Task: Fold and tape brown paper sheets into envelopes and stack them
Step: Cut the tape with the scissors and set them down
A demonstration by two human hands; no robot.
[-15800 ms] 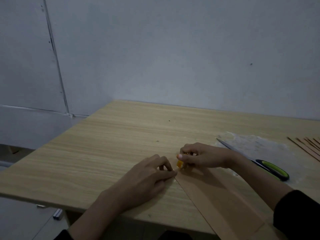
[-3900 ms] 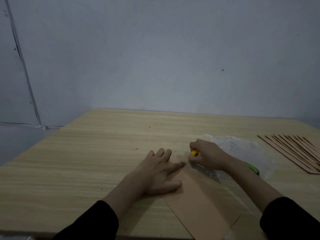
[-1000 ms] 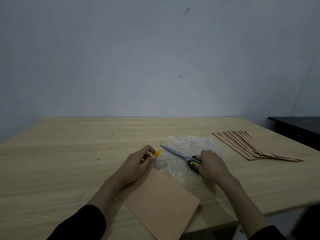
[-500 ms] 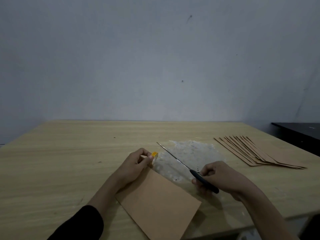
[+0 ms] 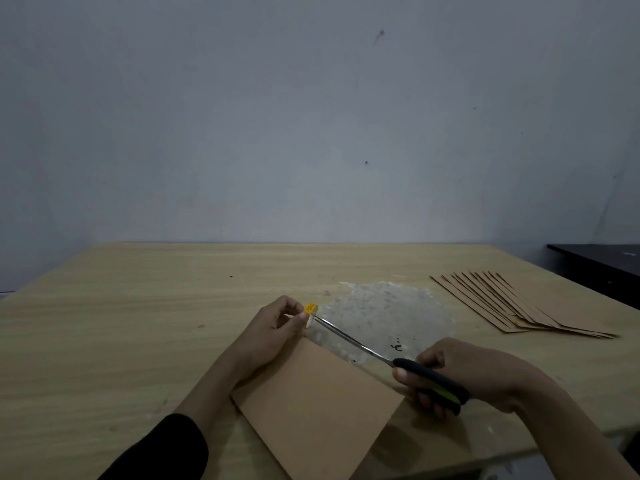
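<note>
A folded brown paper sheet [image 5: 322, 403] lies near the front edge of the wooden table [image 5: 138, 323]. My left hand [image 5: 273, 327] rests at its far corner and pinches a small yellow tape roll [image 5: 310, 310]. My right hand [image 5: 460, 372] grips the black-and-green handle of the scissors [image 5: 429, 382]. Their blades reach left over the sheet's edge, and the tips touch the tape beside the roll. A fanned stack of brown envelopes [image 5: 512, 306] lies at the right.
A whitish, speckled patch of residue [image 5: 384, 313] covers the tabletop behind the scissors. A dark surface [image 5: 602, 268] stands past the table's right edge. A plain grey wall rises behind the table.
My right hand picked the scissors up off the table and brought the blade tips left to the tape at my left hand. The left hand stayed at the sheet's corner.
</note>
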